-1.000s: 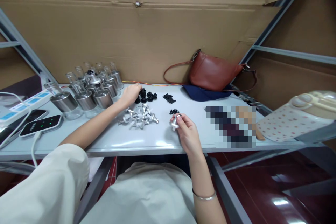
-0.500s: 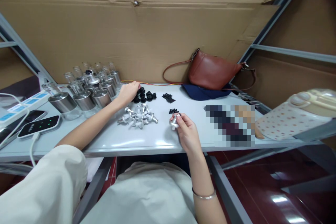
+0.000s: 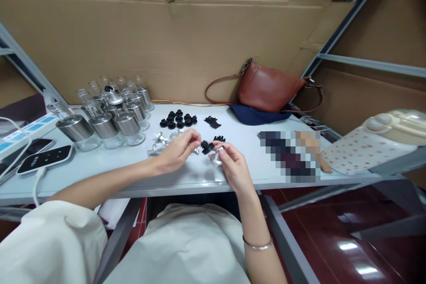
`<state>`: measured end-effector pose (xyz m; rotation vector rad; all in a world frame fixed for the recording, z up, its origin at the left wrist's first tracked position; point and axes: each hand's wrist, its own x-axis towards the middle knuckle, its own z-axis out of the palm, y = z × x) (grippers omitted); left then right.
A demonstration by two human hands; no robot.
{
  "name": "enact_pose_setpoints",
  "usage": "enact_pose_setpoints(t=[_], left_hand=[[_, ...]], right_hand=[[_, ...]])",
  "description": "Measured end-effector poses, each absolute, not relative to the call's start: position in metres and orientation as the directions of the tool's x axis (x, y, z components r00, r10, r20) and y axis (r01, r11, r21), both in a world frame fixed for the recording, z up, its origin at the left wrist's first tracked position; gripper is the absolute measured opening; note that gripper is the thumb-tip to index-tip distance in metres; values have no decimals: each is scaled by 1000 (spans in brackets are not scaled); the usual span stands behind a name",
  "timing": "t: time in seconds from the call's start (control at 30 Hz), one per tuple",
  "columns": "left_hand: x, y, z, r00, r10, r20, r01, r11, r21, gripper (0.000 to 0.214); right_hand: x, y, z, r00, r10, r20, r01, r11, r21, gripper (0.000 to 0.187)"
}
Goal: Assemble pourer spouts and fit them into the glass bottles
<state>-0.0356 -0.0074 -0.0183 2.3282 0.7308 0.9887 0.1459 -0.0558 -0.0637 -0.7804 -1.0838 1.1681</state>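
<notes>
Above the table's front half, my left hand point(image 3: 181, 151) pinches a black ribbed stopper point(image 3: 207, 147) at its fingertips. Close on its right, my right hand point(image 3: 235, 166) grips a silver pour spout point(image 3: 217, 157) with a flared base. The stopper and the spout are side by side; whether they touch I cannot tell. Behind my left hand lies a pile of silver pour spouts point(image 3: 159, 140), partly hidden by it. Farther back sits a cluster of black stoppers point(image 3: 179, 119). Small black caps point(image 3: 218, 138) lie just beyond my right hand, and thin black pieces point(image 3: 212, 121) behind those.
Several glass bottles with metal sleeves point(image 3: 101, 125) stand at the left, one topped with a spout. A phone-like device point(image 3: 46, 159) and power strip point(image 3: 29, 131) lie beside them. At the back right are a brown handbag point(image 3: 269, 86), blue cap point(image 3: 256, 115) and spotted container point(image 3: 356, 153).
My left hand has come from the stopper cluster toward my right hand, carrying a black stopper. My right hand keeps the pour spout, now tilted differently.
</notes>
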Motion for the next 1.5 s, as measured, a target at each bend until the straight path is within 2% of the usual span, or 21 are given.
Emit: enact_pose_setpoints(t=[0.1, 0.27, 0.4, 0.5, 0.6, 0.7, 0.9, 0.97, 1.33, 1.5], left_hand=[[-36, -18, -31, 585, 675, 449, 246, -676, 695, 18], [-33, -23, -37, 620, 702, 350, 261, -605, 752, 19], [-32, -29, -36, 643, 688, 336, 255, -606, 753, 21], [-34, -31, -35, 645, 679, 350, 269, -631, 728, 23], [-36, -31, -35, 652, 662, 368, 299, -672, 678, 24], [-37, -28, -35, 661, 625, 414, 335, -740, 584, 23], [-40, -22, -35, 690, 403, 601, 329, -915, 235, 17], [-40, -21, -35, 692, 340, 637, 319, -935, 154, 13], [-40, -19, -34, 645, 243, 724, 288, -955, 64, 4], [-40, -19, -35, 642, 279, 714, 295, -950, 105, 3]], right_hand=[[146, -58, -63, -73, 963, 259, -319, 224, -921, 17], [145, -58, -65, -30, 971, 236, -342, 212, -916, 21], [144, -59, -64, -74, 972, 225, -371, 183, -911, 28], [145, -60, -60, -106, 966, 236, -316, 192, -929, 30], [146, -61, -57, -121, 960, 253, -223, 222, -949, 29], [146, -62, -56, -120, 967, 225, -206, 197, -958, 29], [145, -62, -58, -151, 979, 137, -241, 98, -966, 30], [145, -62, -58, -155, 980, 125, -249, 84, -965, 28], [144, -63, -57, -201, 968, 154, -245, 102, -964, 27], [144, -63, -55, -198, 969, 149, -224, 103, -969, 30]])
